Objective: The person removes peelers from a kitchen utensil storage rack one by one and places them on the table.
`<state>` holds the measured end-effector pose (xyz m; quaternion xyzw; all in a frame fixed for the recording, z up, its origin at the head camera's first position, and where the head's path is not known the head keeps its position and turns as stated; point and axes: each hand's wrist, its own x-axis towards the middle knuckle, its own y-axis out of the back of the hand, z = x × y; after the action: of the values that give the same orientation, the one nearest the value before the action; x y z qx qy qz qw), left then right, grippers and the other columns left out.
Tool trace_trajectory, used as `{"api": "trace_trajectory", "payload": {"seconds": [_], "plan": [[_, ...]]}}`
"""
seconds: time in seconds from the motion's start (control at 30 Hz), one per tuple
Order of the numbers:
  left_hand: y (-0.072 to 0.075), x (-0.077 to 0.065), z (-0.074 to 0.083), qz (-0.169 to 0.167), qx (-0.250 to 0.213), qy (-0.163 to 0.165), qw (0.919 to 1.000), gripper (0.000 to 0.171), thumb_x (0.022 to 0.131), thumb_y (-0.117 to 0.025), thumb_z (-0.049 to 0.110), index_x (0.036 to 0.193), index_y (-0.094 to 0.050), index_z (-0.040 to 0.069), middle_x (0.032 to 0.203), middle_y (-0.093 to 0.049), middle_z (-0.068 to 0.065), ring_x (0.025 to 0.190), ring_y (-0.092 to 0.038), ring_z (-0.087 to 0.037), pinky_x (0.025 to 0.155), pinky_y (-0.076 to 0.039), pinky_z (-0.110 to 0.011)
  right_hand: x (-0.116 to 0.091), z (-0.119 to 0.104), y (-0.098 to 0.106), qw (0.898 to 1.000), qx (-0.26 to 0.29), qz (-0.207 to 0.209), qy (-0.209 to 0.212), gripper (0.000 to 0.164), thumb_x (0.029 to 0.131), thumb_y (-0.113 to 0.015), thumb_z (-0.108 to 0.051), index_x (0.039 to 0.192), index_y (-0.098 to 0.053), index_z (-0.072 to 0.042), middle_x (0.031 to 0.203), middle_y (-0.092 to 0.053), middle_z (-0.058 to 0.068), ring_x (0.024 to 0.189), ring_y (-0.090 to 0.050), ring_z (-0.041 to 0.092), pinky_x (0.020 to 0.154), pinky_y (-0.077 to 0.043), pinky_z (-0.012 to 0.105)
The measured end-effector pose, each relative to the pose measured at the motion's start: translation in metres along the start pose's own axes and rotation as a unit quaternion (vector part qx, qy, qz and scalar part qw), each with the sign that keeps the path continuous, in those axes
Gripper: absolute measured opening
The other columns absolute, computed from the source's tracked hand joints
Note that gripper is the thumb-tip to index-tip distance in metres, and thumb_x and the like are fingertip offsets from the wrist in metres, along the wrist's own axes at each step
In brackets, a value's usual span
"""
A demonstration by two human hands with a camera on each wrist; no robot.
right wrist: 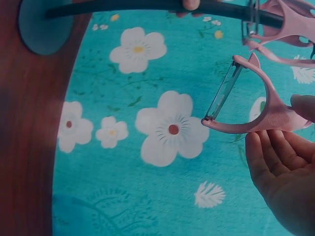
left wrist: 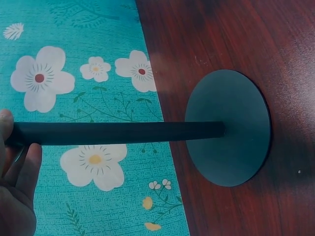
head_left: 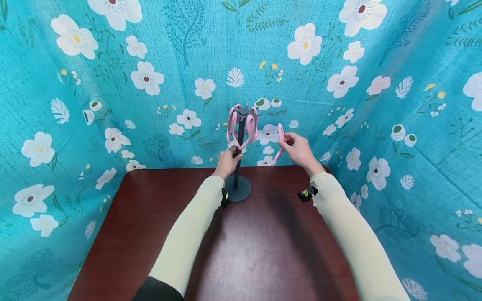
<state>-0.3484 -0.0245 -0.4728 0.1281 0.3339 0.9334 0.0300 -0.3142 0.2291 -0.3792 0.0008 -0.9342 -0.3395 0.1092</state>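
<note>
A dark rack with a round base (head_left: 244, 192) stands at the table's back edge, with hooks around its top (head_left: 244, 112). Several pink peelers (head_left: 251, 128) hang from those hooks. My left hand (head_left: 227, 162) grips the pole (left wrist: 118, 133) just below them; in the left wrist view only part of that hand (left wrist: 18, 196) shows. Right of the rack, my right hand (head_left: 300, 149) pinches the handle of another pink peeler (head_left: 280, 133) between thumb and fingers. The right wrist view shows this Y-shaped peeler (right wrist: 274, 116) with its metal blade pointing away from the hand, apart from the hanging ones.
The dark red wooden table (head_left: 241, 251) spreads out below both forearms. A turquoise flowered cloth (head_left: 180, 83) hangs behind the table and along both sides, close to the rack.
</note>
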Motion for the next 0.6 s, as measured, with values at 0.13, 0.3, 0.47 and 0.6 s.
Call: {"api": "trace_trajectory", "payload": {"seconds": [0.13,0.3,0.47,0.6], "plan": [[-0.001,0.001,-0.002,-0.001,0.018,-0.005,0.9998,0.015,0.096,-0.056,0.032,0.096,-0.058,0.018,0.087,-0.062,0.001,0.075,-0.057,-0.017,0.068,-0.046,-0.037,-0.006,0.01,0.0,1.0,-0.005,0.0,0.0,0.041,0.094,-0.06,-0.03,0.127,-0.055,-0.004,0.105,-0.061,0.011,0.093,-0.057,0.024,0.076,-0.047,0.037],[-0.002,0.002,-0.004,0.0,0.023,-0.009,0.9997,0.016,0.096,-0.057,0.033,0.093,-0.058,0.017,0.082,-0.061,0.001,0.073,-0.057,-0.017,0.067,-0.045,-0.036,-0.008,0.019,0.002,1.0,-0.018,0.002,-0.009,0.039,0.095,-0.059,-0.027,0.126,-0.055,-0.004,0.105,-0.061,0.012,0.094,-0.057,0.025,0.078,-0.047,0.04],[-0.002,0.001,-0.003,0.004,0.021,-0.009,0.9997,0.015,0.095,-0.058,0.032,0.095,-0.058,0.017,0.084,-0.062,0.001,0.076,-0.059,-0.017,0.068,-0.047,-0.036,-0.011,0.029,0.005,1.0,-0.023,0.0,-0.017,0.042,0.095,-0.058,-0.03,0.127,-0.055,-0.002,0.106,-0.061,0.013,0.093,-0.057,0.025,0.077,-0.047,0.038],[-0.001,0.0,-0.001,0.001,0.018,-0.009,0.9998,0.013,0.096,-0.057,0.03,0.096,-0.058,0.017,0.084,-0.063,0.0,0.076,-0.059,-0.018,0.067,-0.048,-0.036,-0.015,0.037,0.007,0.999,-0.025,-0.004,-0.027,0.045,0.095,-0.058,-0.033,0.127,-0.054,-0.001,0.108,-0.06,0.014,0.093,-0.056,0.026,0.076,-0.048,0.038]]}}
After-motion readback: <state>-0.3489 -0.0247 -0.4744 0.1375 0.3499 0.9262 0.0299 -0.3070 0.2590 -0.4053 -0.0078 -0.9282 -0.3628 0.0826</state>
